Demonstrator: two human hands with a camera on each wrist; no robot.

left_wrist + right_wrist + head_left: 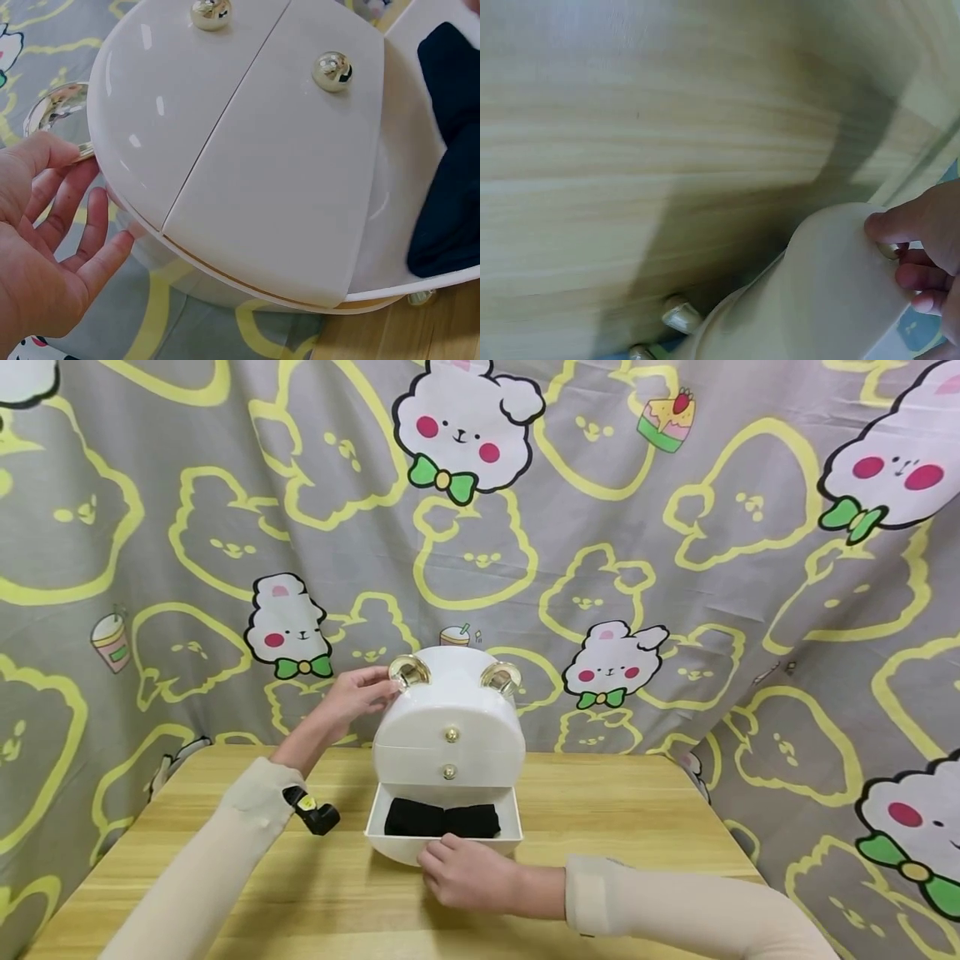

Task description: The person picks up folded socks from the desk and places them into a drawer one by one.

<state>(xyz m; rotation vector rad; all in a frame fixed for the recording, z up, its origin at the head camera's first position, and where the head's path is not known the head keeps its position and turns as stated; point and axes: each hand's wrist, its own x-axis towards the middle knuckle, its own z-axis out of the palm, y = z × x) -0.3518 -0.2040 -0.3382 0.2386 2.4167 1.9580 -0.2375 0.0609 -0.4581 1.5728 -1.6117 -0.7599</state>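
Note:
A white rounded drawer box (pixel 427 718) with gold ear-shaped trim stands on the table, its bottom drawer (pixel 371 818) pulled out. Inside that drawer lie two folded black cloth items (pixel 471 821), side by side. My left hand (pixel 365 691) holds the gold ear (pixel 56 105) on the box's left side, thumb and finger on its rim. At the drawer front, my right hand (pixel 468 872) pinches a gold knob (pixel 889 250), mostly hidden by the fingers. Two upper drawers, each with a gold knob (pixel 452 735), are closed.
The wooden table (pixel 622 827) extends to both sides of the box. Behind it hangs a grey curtain (pixel 510 560) printed with cartoon animals. A black camera mount (pixel 315 814) is strapped at the left wrist.

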